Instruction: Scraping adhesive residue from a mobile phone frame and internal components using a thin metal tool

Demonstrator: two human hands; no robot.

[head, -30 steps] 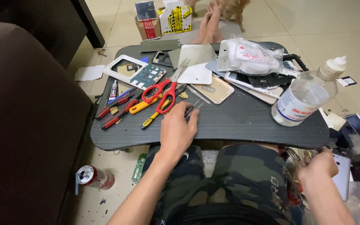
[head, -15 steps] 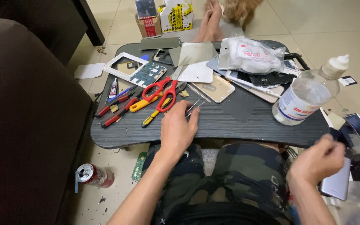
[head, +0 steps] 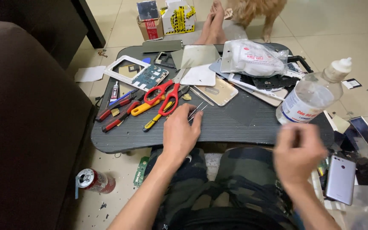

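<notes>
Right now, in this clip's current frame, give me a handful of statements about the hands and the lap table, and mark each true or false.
1. The left hand rests on the dark lap table, fingertips at the thin metal tweezers. True.
2. The red-handled scissors lie beyond the left hand. True.
3. The right hand grips the clear plastic bottle. False: it is raised near the table's front edge, motion-blurred, apart from the bottle.
4. The drink can stands on the table. False: it lies on the floor by the sofa.
5. The silver phone lies off the table, on the right-hand side. True.
</notes>
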